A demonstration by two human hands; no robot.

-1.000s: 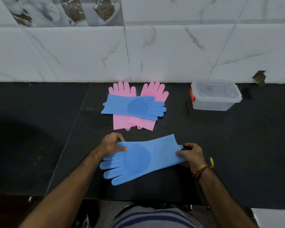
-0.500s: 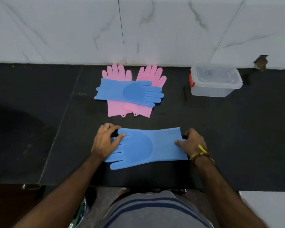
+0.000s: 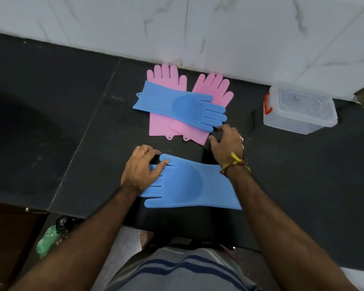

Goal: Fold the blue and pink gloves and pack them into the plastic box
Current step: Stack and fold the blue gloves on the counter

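A blue glove (image 3: pixel 189 183) lies flat near the counter's front edge, fingers pointing left. My left hand (image 3: pixel 142 168) presses down on its fingers and thumb. My right hand (image 3: pixel 227 144) hovers with fingers apart beyond the glove's cuff, holding nothing, right beside the pile behind. In that pile a second blue glove (image 3: pixel 181 106) lies across two pink gloves: a left one (image 3: pixel 166 80) and a right one (image 3: pixel 213 86). The clear plastic box (image 3: pixel 298 111) with a red latch stands closed at the right, near the wall.
The black stone counter (image 3: pixel 71 122) runs along a white marble-tiled wall (image 3: pixel 197 28). A seam crosses the counter to the left of the gloves. A green bag (image 3: pixel 47 240) lies below the counter edge at the left.
My right hand let go of the near glove's cuff and moved forward toward the pile. The left hand stayed on the glove's fingers. The camera tilted further down.
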